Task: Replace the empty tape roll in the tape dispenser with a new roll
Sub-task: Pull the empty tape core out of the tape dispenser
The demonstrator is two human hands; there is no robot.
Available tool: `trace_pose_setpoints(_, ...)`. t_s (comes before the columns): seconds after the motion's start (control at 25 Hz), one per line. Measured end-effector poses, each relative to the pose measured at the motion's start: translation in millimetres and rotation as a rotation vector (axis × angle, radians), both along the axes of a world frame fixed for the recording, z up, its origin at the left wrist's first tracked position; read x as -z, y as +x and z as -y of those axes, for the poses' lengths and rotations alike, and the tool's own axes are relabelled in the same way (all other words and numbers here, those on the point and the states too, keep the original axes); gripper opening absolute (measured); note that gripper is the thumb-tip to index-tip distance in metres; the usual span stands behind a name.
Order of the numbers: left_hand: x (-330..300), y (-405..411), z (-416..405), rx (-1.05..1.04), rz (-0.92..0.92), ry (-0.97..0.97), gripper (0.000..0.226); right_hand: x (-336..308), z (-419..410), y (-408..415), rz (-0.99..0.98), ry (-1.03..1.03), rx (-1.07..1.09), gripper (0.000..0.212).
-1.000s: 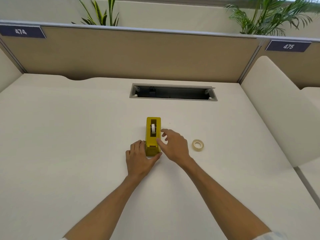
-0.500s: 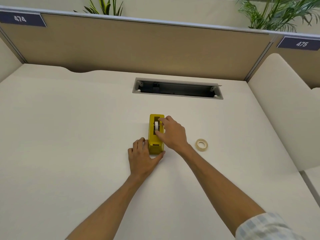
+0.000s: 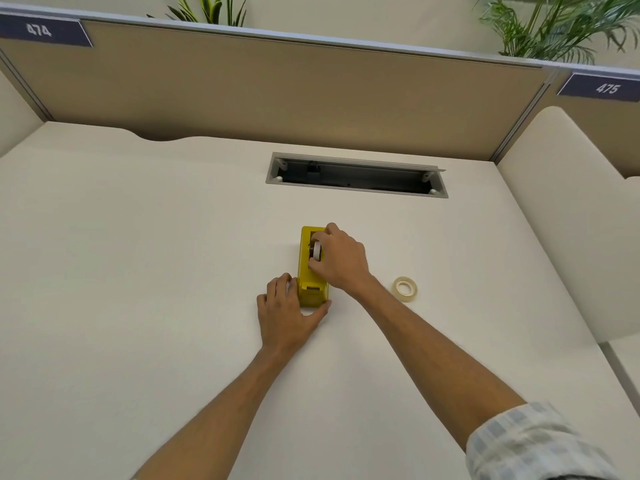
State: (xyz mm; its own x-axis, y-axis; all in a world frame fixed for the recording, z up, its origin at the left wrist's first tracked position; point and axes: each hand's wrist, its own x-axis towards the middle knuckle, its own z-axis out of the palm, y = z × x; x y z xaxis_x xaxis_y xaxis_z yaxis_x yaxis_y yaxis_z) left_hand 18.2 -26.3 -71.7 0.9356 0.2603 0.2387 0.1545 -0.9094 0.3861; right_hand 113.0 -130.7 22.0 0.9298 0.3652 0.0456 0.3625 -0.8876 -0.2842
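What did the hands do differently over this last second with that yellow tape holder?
The right hand moved from beside the yellow dispenser up over its slot and closed its fingers on the white roll inside. The left hand stayed braced against the dispenser's near end, and the spare tape roll stayed flat on the desk.

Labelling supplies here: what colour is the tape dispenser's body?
Yellow; the tape dispenser shows best in the head view, the only one.
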Motion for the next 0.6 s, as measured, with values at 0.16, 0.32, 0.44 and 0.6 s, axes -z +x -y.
trace_pose_setpoints(0.16, 0.2, 0.8, -0.1, 0.002, -0.002, 0.0, 0.078, -0.1, -2.1, 1.7, 0.003, -0.019, 0.012, 0.045)
trace_pose_setpoints(0.32, 1.0, 0.7, 0.1, -0.002, -0.011, 0.002, 0.08, 0.4, -3.5, 4.1, -0.003, -0.04, 0.003, 0.048)
trace_pose_setpoints(0.44, 1.6, 0.3, -0.1, 0.0, -0.015, 0.003, 0.081, 0.8, -2.7, 4.9, -0.007, -0.055, -0.002, 0.049)
trace_pose_setpoints(0.6, 1.9, 0.5, -0.1, 0.0, -0.022, 0.003, 0.081, 1.1, -1.6, 4.4, 0.004, -0.025, 0.0, 0.049)
